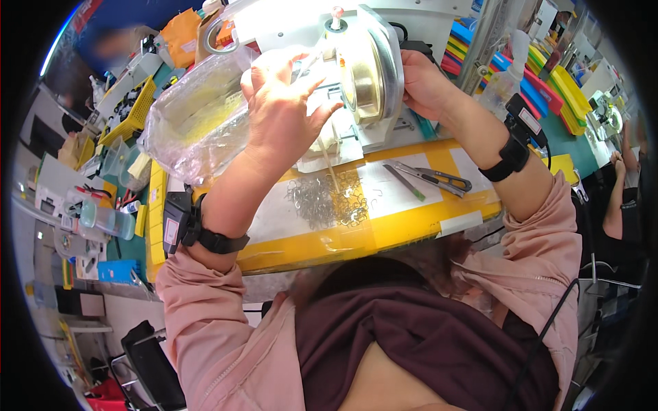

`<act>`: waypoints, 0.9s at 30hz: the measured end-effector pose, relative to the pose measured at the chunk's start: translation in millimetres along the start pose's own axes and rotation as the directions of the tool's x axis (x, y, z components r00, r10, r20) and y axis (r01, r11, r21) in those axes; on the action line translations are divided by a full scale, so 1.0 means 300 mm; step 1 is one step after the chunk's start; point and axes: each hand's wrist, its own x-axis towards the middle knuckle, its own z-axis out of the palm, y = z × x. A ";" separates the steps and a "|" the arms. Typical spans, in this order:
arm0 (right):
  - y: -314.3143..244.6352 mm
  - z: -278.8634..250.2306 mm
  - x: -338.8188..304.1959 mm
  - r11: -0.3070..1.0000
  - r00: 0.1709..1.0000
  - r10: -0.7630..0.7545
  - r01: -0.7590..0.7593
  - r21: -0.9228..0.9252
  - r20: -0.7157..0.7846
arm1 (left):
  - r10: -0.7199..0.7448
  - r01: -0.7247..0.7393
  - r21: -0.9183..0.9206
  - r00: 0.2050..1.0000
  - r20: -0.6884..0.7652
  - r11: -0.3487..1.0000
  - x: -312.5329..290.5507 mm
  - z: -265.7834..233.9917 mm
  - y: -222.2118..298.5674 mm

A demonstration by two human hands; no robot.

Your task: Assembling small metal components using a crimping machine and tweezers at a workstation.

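Observation:
My left hand point(282, 106) is raised at the left front of a white bench machine point(425, 8), fingers spread and apart, with nothing plainly held. Right beside its fingertips, a wide pale-gold spool point(364, 77) is mounted upright against a grey metal disc point(392, 72). My right hand point(426, 85) reaches the disc's right side with bent fingers; the disc hides the fingertips and whatever they grip. Below the machine, a pile of small bent wire pieces point(329, 198) lies on the yellow-and-white work board point(301, 257). A thin stick point(327, 164) points down at the pile.
A utility knife point(432, 178) and a green-ended blade tool point(406, 183) lie right of the pile. A clear plastic bag point(195, 120) bulges at the left. Coloured bins point(541, 89) stack at the right, near a clear bottle point(506, 79). A yellow basket point(130, 113) stands far left.

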 end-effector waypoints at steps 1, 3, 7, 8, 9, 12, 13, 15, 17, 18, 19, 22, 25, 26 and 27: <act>0.002 -0.003 0.004 1.000 1.000 0.015 -0.015 -0.009 -0.004 | 0.004 -0.004 0.000 1.000 -0.001 1.000 0.001 0.003 0.002; 0.004 -0.006 0.006 1.000 1.000 0.027 -0.027 -0.016 -0.010 | 0.029 -0.029 0.012 0.999 -0.029 1.000 0.001 0.013 0.007; 0.008 -0.002 0.005 1.000 1.000 0.005 -0.005 -0.013 -0.022 | 0.078 -0.079 -0.025 0.996 -0.039 0.997 0.005 0.023 0.000; 0.010 0.000 0.003 1.000 1.000 -0.015 0.015 0.003 -0.013 | 0.067 -0.072 -0.051 0.995 -0.079 0.996 0.006 0.020 0.005; 0.012 -0.001 0.007 1.000 1.000 -0.017 0.017 0.003 -0.015 | 0.057 -0.066 -0.076 0.991 -0.121 0.995 0.010 0.018 0.009; 0.017 -0.007 0.015 0.999 0.999 -0.030 0.030 -0.011 0.021 | 0.091 -0.106 -0.078 0.980 -0.175 0.991 0.026 0.012 0.020; 0.015 -0.006 0.013 1.000 1.000 -0.020 0.020 -0.018 0.019 | 0.092 -0.107 -0.078 0.980 -0.177 0.991 0.029 0.015 0.019; 0.011 -0.007 0.010 1.000 1.000 -0.012 0.012 -0.026 0.014 | 0.144 -0.165 -0.114 0.975 -0.171 0.980 0.037 0.024 0.016; 0.011 -0.011 0.010 0.999 1.000 0.001 -0.001 -0.034 0.001 | 0.126 -0.161 -0.170 0.972 -0.199 0.972 0.041 0.026 0.013; 0.001 0.005 0.000 1.000 1.000 0.004 -0.004 -0.029 0.007 | 0.101 -0.149 -0.219 0.971 -0.217 0.964 0.030 0.018 0.006; -0.022 0.026 -0.017 0.988 0.999 -0.027 0.023 -0.153 -0.026 | 0.098 -0.144 -0.215 0.973 -0.210 0.966 0.012 0.005 -0.002; -0.002 -0.041 -0.038 0.899 0.978 -0.192 0.141 -0.416 -0.083 | -0.047 -0.050 -0.355 0.964 -0.260 0.934 -0.053 -0.031 -0.033; 0.018 -0.098 -0.047 0.784 0.948 -0.307 0.203 -0.587 -0.082 | -0.339 0.268 -0.402 0.933 -0.117 0.876 -0.113 -0.053 -0.107; 0.021 -0.094 -0.050 0.754 0.949 -0.303 0.185 -0.631 -0.084 | -0.342 0.273 -0.396 0.933 -0.113 0.877 -0.121 -0.053 -0.112; 0.011 -0.064 -0.043 0.813 0.951 -0.293 0.191 -0.550 -0.102 | -0.326 0.246 -0.382 0.932 -0.160 0.891 -0.101 -0.056 -0.099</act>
